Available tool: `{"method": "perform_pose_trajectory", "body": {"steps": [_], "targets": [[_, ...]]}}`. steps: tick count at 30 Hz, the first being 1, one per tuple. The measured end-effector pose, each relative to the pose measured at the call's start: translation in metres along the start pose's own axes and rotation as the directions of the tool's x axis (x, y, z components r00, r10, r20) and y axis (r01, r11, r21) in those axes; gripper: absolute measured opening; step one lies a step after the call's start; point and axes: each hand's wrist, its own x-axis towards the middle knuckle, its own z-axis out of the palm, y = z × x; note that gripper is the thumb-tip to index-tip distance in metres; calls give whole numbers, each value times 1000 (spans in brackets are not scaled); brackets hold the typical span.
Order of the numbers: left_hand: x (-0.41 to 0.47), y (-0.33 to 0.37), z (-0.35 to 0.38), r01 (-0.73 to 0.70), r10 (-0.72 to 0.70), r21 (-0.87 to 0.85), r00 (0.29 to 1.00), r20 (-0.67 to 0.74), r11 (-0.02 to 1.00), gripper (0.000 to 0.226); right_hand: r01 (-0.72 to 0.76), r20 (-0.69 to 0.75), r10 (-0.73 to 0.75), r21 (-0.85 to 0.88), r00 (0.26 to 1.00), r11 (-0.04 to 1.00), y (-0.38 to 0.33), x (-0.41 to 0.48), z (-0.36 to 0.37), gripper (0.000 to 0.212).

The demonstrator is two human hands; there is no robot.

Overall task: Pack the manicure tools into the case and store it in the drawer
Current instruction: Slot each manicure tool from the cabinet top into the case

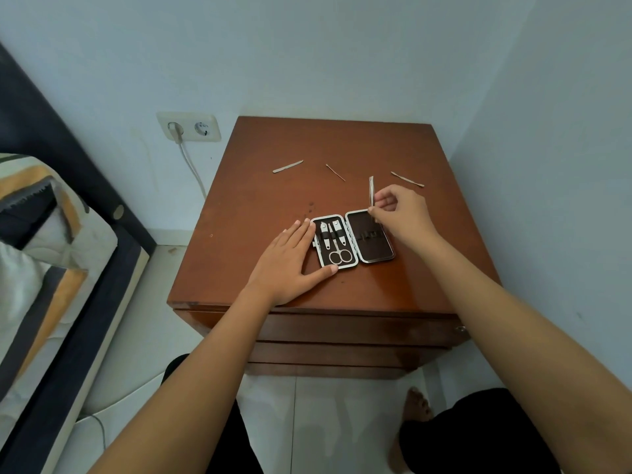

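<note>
A: State of the right hand [400,213]?

B: Thumb and forefinger pinch 1 flat metal tool [371,190] near its lower end. The remaining fingers are curled in. The tool stands close to upright, its long axis rising away from the fingertips.

A: Where does its slot lie from those fingers?

B: Just below and toward the person. The open case [352,241] lies flat on the nightstand [273,186]. Its right half [371,239] carries a band of elastic loops and no tools. That band runs across the half, so the tool probably has to be tipped down until it lies lengthwise in the half before it slides under a loop.

A: Left hand [294,258]?

B: Flat on the top, fingers spread, fingertips and thumb touching the edge of the case's left half, apparently bracing it. That half holds scissors [339,249] and 2 other tools.

A: What remains loose?

B: 3 tools lie well beyond the case: a file [288,166], a thin probe [335,172] and a pusher [407,179]. The right hand is nearer to the pusher. The drawers [342,331] look closed
</note>
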Motion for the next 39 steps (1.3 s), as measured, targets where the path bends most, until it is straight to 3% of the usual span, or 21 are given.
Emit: {"method": "perform_pose_trajectory", "body": {"steps": [7, 14, 18, 25, 33, 39], "targets": [[1, -1, 1, -3, 3, -10, 1000, -7, 1000, 101, -30, 160, 32, -12, 987, 999, -2, 2, 9, 34], [1, -2, 1, -4, 4, -3, 1000, -8, 1000, 101, 49, 289, -40, -25, 957, 999, -3, 16, 3, 72], [0, -1, 0, -4, 4, -4, 1000, -2, 1000, 101, 43, 387, 3, -111, 922, 993, -2, 23, -2, 63], [1, 0, 2, -4, 4, 3, 1000, -3, 1000, 102, 259, 506, -11, -422, 862, 869, -2, 19, -10, 56], [0, 2, 1, 0, 0, 41, 1000, 11, 999, 102, 299, 383, -168, -311, 908, 902, 21, -24, -13, 54], [-2, 5, 0, 16, -16, 36, 1000, 3, 999, 104, 353, 454, -163, -374, 876, 858, 17, -22, -11, 55]]}}
